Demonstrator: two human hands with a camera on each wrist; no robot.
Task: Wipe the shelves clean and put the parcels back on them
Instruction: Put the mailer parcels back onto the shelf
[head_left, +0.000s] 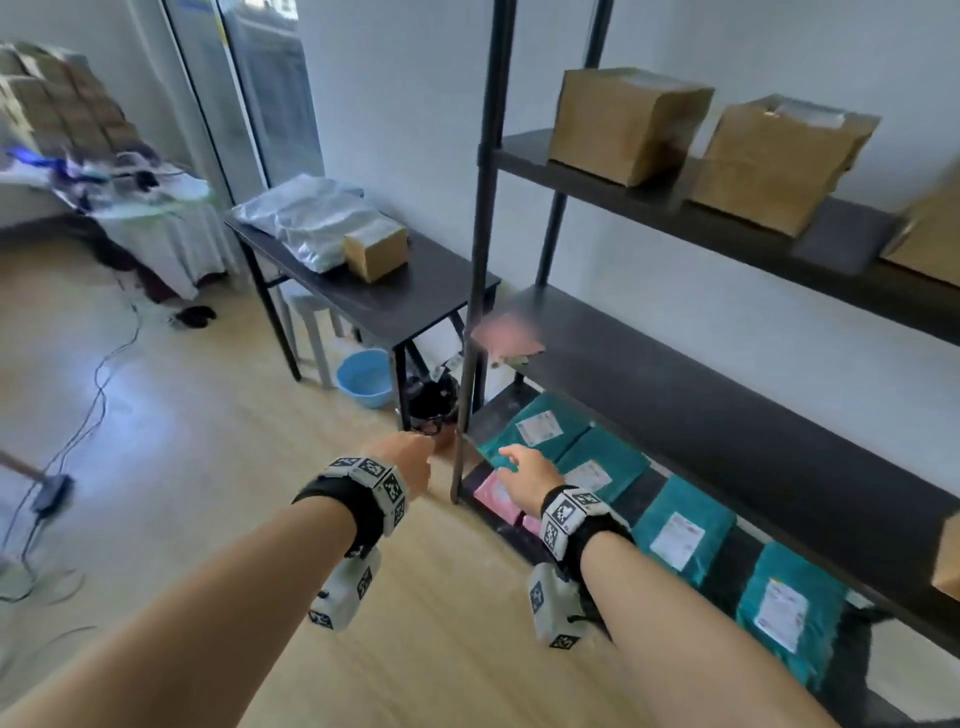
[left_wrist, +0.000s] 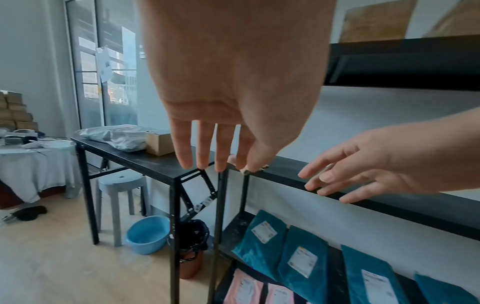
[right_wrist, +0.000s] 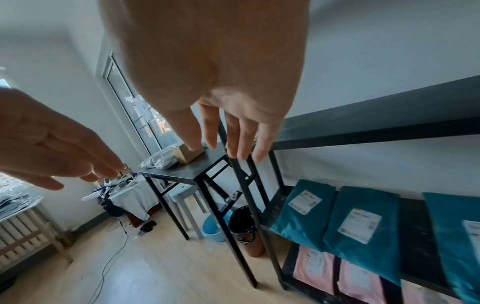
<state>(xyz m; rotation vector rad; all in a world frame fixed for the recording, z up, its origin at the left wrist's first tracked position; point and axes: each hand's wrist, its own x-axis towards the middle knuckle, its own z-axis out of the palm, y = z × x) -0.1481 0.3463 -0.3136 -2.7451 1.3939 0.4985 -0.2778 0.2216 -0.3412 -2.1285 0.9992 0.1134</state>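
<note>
Left of the shelving unit (head_left: 483, 218), touching its end: a side table (head_left: 415, 306) carrying a bagged parcel (head_left: 306, 223) with a small box (head_left: 375, 248) to its right. Under that table: a stool (head_left: 311, 322), a basin (head_left: 364, 378), a bin (head_left: 434, 402). On the top shelf (head_left: 613, 182): 2 boxes (head_left: 623, 124) side by side. On the lower shelf (head_left: 498, 415): 4 flat mailers (head_left: 675, 540) in a row.

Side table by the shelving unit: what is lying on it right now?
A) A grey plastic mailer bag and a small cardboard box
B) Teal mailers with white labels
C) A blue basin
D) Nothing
A: the side table carries a grey plastic mailer bag with a small cardboard box beside it; the teal mailers lie on a lower shelf and the blue basin is on the floor.
</note>
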